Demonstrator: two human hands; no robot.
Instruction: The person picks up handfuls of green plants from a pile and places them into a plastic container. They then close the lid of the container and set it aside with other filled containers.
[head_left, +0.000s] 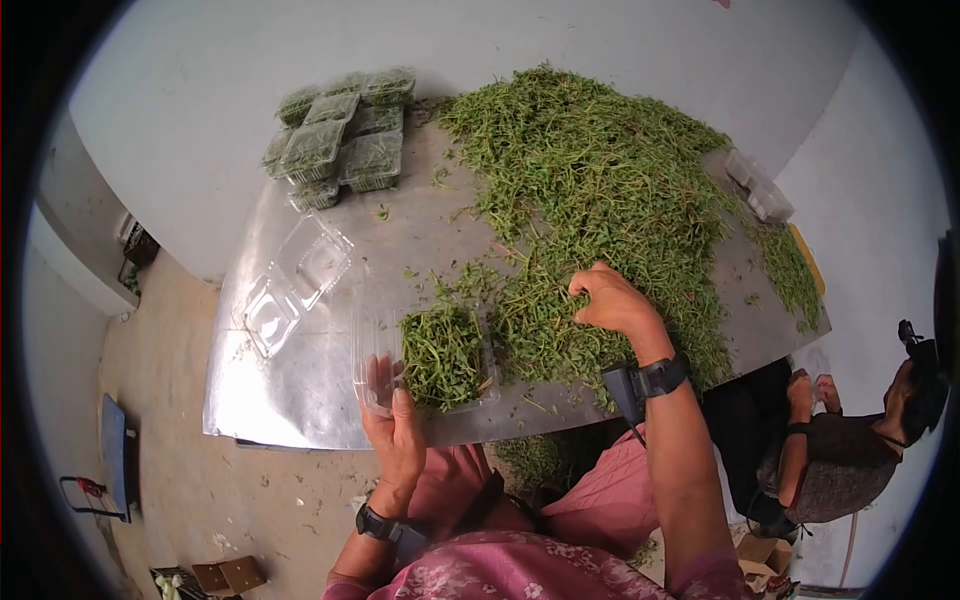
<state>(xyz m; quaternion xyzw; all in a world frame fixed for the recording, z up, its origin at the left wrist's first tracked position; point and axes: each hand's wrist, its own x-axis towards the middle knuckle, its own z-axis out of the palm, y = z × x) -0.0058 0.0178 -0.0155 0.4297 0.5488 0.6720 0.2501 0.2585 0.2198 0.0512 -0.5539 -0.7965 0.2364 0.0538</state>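
My left hand [393, 430] grips the near left side of a clear plastic clamshell box [487, 385], its fingers showing through the raised lid [372, 335] and the thumb in front. Green leafy stems [440, 355] fill the base of that box. Over the near part of a big heap of the same greens [610, 180] is my right hand [612, 300], fingers curled in toward the thumb. Whatever lies inside those curled fingers is hidden or blends with the heap.
Filled, closed boxes [312, 150] are stacked at the back left. An open, unfilled clamshell [318, 258] lies left of my box. More clear boxes [760, 187] stand at the right edge, beside loose greens [785, 265]. A person [840, 460] sits at the right.
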